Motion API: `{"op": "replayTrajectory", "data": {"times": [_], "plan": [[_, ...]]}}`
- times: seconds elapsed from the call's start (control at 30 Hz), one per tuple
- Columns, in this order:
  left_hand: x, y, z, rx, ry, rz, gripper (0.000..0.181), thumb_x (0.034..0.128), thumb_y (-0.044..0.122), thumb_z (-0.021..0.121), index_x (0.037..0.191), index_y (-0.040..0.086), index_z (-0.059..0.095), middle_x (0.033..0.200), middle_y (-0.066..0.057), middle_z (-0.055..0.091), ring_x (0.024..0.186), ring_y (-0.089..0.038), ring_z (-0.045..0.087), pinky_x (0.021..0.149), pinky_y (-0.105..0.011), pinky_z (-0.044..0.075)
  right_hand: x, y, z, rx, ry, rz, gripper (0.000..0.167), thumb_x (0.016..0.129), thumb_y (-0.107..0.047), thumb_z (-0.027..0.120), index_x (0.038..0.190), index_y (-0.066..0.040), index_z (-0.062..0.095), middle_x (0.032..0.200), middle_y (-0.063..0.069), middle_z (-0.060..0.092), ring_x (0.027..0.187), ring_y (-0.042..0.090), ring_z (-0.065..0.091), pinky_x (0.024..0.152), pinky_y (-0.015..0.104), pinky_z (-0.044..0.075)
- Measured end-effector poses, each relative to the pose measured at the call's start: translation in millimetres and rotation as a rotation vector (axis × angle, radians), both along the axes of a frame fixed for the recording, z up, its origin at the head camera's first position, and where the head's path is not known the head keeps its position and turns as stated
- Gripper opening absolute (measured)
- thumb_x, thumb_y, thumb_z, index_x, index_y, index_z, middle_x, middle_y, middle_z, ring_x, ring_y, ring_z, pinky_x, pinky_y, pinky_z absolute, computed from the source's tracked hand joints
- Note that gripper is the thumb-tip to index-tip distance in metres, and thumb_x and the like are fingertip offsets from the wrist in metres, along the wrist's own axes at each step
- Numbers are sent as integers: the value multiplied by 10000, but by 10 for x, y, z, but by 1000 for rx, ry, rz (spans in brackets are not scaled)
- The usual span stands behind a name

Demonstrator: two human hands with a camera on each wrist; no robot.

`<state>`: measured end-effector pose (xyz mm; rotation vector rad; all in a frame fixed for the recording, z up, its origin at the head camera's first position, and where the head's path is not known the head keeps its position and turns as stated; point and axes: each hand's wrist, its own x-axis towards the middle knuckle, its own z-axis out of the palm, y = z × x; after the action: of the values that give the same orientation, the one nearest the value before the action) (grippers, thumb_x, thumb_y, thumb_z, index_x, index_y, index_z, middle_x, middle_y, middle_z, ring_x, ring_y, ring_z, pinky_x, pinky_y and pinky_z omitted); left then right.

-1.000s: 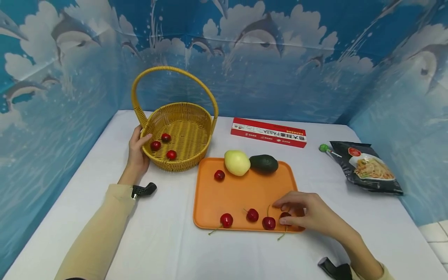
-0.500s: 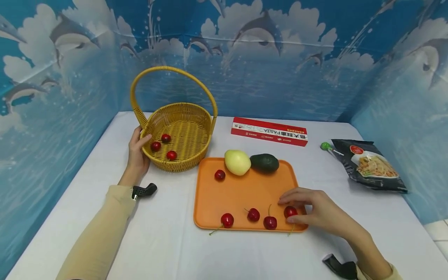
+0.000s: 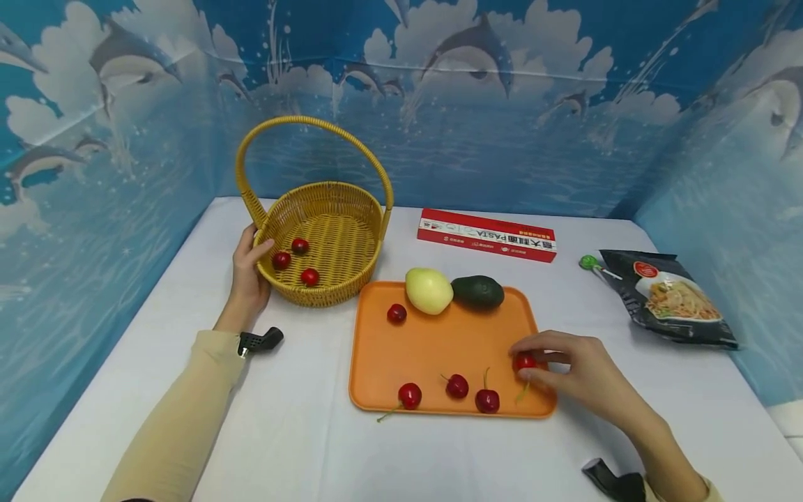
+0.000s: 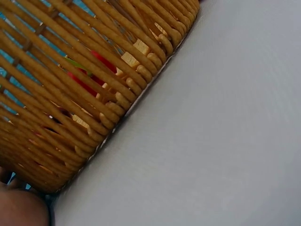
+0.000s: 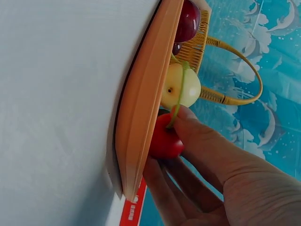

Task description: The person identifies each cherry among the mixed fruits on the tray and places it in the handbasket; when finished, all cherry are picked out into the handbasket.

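The long red box (image 3: 486,235) says "PASTA" in dark letters on its white stripe (image 3: 454,229), and the word is upside down in the head view. Big Chinese writing sits next to it on the same stripe. The box also has small yellow and white writing, too tiny to read. On the black bag (image 3: 680,296), a red oval label (image 3: 645,269) has pale marks, also too small to read. In the right wrist view, the box shows small white writing too blurry to read.

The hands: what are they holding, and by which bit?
The right hand pinches a red cherry by its round body. The left hand holds the yellow basket by one side, at the rim.
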<state>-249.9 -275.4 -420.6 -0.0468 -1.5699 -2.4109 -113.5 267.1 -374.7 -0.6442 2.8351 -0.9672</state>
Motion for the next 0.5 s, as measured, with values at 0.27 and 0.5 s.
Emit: {"op": "replayTrajectory", "data": {"times": [0.27, 0.5], "plan": [[29, -24, 0, -17, 5, 9, 539, 1007, 100, 495, 1541, 70, 437, 1505, -156, 442, 1416, -314, 406, 1238, -371, 332, 7, -10, -121, -40, 99, -45, 434, 815, -183, 919, 1221, -255, 782, 1115, -140, 762, 1060, -16, 686, 849, 221, 610], [46, 6, -15, -13, 13, 20, 527, 1005, 87, 503, 1529, 63, 452, 1494, -127, 456, 1422, -294, 411, 1256, -373, 323, -86, -73, 0, -35, 166, 2, 455, 800, -121, 923, 1221, -225, 786, 1112, -98, 772, 1002, 31, 715, 821, 287, 633]]}}
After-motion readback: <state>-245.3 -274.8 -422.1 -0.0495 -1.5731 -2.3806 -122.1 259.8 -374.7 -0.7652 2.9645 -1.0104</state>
